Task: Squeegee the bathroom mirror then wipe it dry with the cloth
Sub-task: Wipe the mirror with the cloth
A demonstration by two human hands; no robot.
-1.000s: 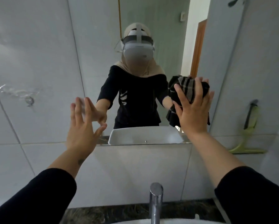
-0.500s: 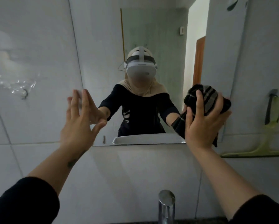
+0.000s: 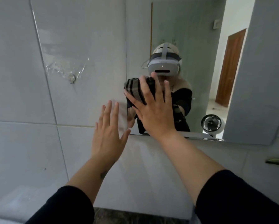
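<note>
The mirror (image 3: 192, 38) hangs on the tiled wall ahead. My right hand (image 3: 153, 110) presses a dark striped cloth (image 3: 134, 89) flat against the glass near its lower left corner, fingers spread over the cloth. My left hand (image 3: 108, 133) is open with fingers apart, palm toward the wall tile just left of the mirror's edge, holding nothing. At the far right edge only a sliver of the squeegee (image 3: 277, 162) shows, low on the wall.
A round hook (image 3: 71, 77) with torn clear film sticks to the tile at the left. The mirror reflects a small white fan (image 3: 211, 124) and a brown door (image 3: 229, 68). A dark stone counter edge (image 3: 135, 216) runs along the bottom.
My right hand has swept the cloth leftward across the mirror from its right side to the lower left corner. The view has turned right and up; the faucet has dropped out of sight.
</note>
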